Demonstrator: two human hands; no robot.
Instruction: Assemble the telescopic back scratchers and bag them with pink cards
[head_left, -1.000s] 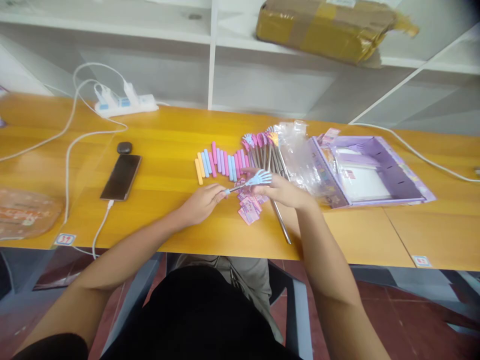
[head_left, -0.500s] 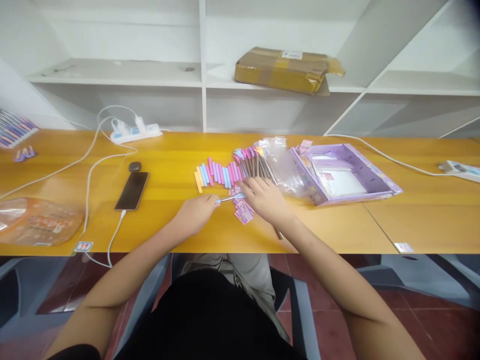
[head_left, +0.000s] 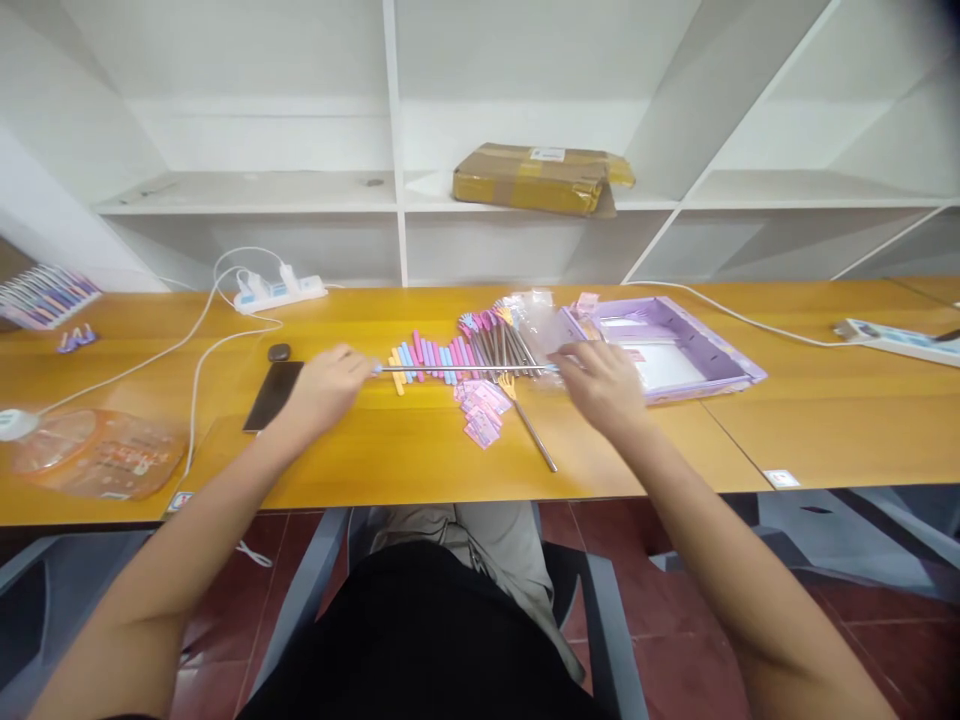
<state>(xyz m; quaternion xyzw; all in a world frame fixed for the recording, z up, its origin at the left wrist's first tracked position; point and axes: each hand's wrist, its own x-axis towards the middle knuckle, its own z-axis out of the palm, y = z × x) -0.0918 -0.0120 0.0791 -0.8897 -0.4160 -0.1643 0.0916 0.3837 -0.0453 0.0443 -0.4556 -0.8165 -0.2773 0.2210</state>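
Observation:
A long thin metal rod is stretched level between my two hands. My left hand is closed on its left end, above the phone's edge. My right hand pinches the light-blue right end, near the purple tray. Behind the rod lie several pink, purple, blue and yellow sticks in a row, beside several metal rods with small hand-shaped heads. One rod with an orange hand-shaped head lies apart, nearer the front edge. Pink cards are piled to its left.
On the right sit clear plastic bags and a purple tray. A phone, white cables, a power strip and an orange bottle are on the left. A taped carton rests on the shelf behind.
My hands have moved far apart, and the rod between them now looks much longer. The orange-headed rod is now uncovered. The camera view has shifted slightly.

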